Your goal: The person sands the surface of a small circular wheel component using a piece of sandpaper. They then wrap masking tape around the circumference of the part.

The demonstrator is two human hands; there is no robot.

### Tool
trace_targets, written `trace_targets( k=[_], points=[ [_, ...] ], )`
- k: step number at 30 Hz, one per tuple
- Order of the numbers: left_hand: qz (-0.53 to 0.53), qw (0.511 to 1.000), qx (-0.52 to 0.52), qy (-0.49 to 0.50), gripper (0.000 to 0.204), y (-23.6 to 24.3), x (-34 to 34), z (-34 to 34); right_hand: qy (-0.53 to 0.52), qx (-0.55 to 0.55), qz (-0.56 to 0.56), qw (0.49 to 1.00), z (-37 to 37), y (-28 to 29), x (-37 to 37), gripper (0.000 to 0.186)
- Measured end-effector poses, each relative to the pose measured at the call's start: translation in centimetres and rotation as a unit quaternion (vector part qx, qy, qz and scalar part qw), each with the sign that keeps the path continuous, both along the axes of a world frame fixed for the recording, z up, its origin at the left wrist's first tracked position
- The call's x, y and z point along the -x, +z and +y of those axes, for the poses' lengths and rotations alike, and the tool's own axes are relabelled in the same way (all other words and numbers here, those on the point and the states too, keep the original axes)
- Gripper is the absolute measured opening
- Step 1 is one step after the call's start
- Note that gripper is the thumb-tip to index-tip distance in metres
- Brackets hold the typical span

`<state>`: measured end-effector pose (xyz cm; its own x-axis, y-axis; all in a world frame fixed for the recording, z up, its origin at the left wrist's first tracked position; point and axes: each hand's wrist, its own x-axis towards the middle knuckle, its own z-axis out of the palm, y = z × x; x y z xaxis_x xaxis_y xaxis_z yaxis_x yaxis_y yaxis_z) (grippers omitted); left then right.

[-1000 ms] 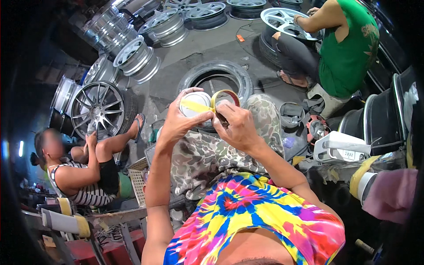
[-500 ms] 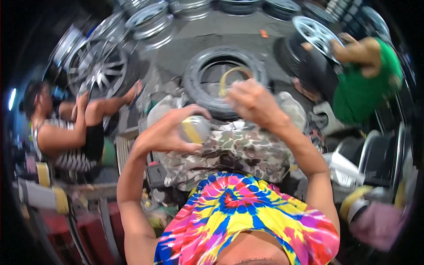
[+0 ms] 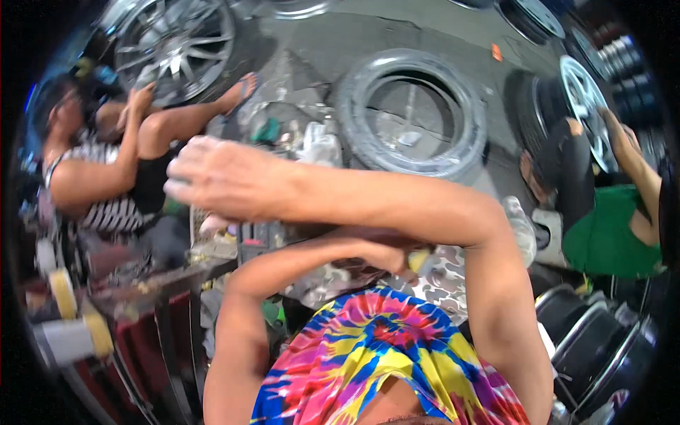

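Note:
My right arm reaches across my body to the left. At its end, my right hand is held up with the fingers bent and blurred; no object shows in it, and the underside is hidden. Below that forearm, my left hand is low over my camouflage-patterned lap. Its fingers close on a roll of yellow tape with a greyish part, mostly covered by the hand. Beyond my knees, a dusty tire lies flat on the floor, with a small pale scrap inside its ring.
To the left, a person in a striped top sits by a spoked wheel rim. On the right, someone in green handles a pale rim. Tape rolls hang at lower left; black rims stand at lower right.
My right hand has swung left across my body; the yellow strip loop it held no longer shows. My left hand has moved right and down to my lap with the roll. The view has shifted.

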<state>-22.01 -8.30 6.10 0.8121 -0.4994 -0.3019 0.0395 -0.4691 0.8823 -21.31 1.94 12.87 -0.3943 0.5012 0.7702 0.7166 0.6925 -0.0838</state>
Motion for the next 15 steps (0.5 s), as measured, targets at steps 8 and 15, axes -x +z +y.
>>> trace_targets(
  k=[8,15],
  points=[
    [-0.064,0.992,-0.099,-0.039,0.059,3.1,-4.0,2.7,-0.186,0.316,0.075,0.927,-15.5,-5.3,-23.2,0.026],
    [0.044,0.993,-0.104,-0.039,0.062,0.2,-10.1,6.6,-0.273,0.617,0.050,0.737,-21.5,-14.4,-28.8,0.026]
  ],
)
